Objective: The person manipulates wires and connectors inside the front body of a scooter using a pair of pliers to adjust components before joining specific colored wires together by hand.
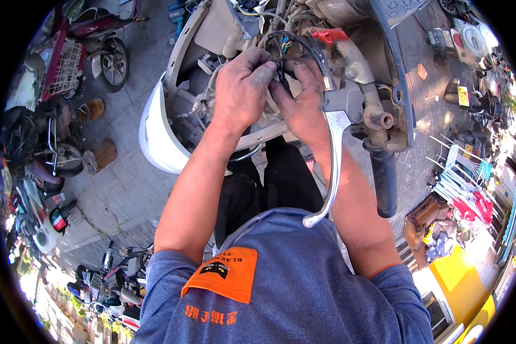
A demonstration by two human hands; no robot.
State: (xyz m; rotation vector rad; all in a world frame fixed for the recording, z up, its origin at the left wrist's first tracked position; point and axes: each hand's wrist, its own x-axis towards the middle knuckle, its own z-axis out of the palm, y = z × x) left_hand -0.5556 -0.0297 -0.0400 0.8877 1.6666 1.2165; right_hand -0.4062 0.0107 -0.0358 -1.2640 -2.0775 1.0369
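Inside the opened front of a scooter (161, 132), my two hands meet over a wiring bundle (283, 45) of thin coloured and black wires. My left hand (242, 89) is closed in a pinch on black wires. Just to its right, my right hand (301, 100) pinches the same dark strands, its thumb toward the left hand's fingertips. What exactly lies between the fingertips is partly hidden. Close by the right wrist runs a silver brake lever (336, 160). A black handlebar grip (383, 183) points toward me, and red tape (329, 36) wraps part of the handlebar.
A black cable (304, 41) arches over the wiring. Parked motorbikes and a wheel (114, 65) stand at the left, with wooden stumps (100, 156) on the paving. At the right are a folded metal rack (461, 166), a brown bag (424, 221) and a yellow panel (458, 281).
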